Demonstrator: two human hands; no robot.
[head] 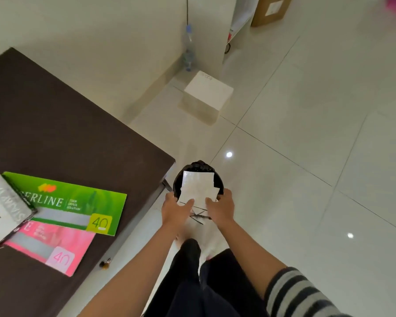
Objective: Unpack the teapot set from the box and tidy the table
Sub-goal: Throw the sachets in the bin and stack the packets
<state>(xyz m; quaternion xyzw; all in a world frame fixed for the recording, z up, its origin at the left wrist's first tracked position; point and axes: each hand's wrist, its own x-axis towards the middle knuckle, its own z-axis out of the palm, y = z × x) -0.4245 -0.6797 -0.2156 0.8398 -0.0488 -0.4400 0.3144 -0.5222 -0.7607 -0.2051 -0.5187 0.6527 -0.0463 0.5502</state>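
head view, hands: left hand (177, 208) and right hand (220, 207) side by side, each gripping a near edge of the white packing sheets (198, 187), thumbs on top, fingers curled under
head view, task's thing: packing sheets held flat over the mouth of the black-lined bin (198, 165), just beyond the fingertips; far edge already above the liner, near edge between the two hands
head view, bin: on the tiled floor (306, 133) straight ahead of both hands, touching or just beside the corner of the dark table (66, 122); which of the two cannot be told
head view, left of the hands: green folder (78, 200) and pink folder (55, 245) overlapping on the table, a grey packet (5, 207) lying across their left ends
head view, beyond the hands: white box (206, 94) on the floor well past the bin, a plastic bottle (188, 49) by the wall behind it; teapot set itself not seen
step in hand: likely dropping packing waste into the bin
doing it well: tip the far edge down so the sheets slide in rather than bridge the rim; fold or bow them between the hands if wider than the opening; let go with both hands together; keep the liner from being dragged inward
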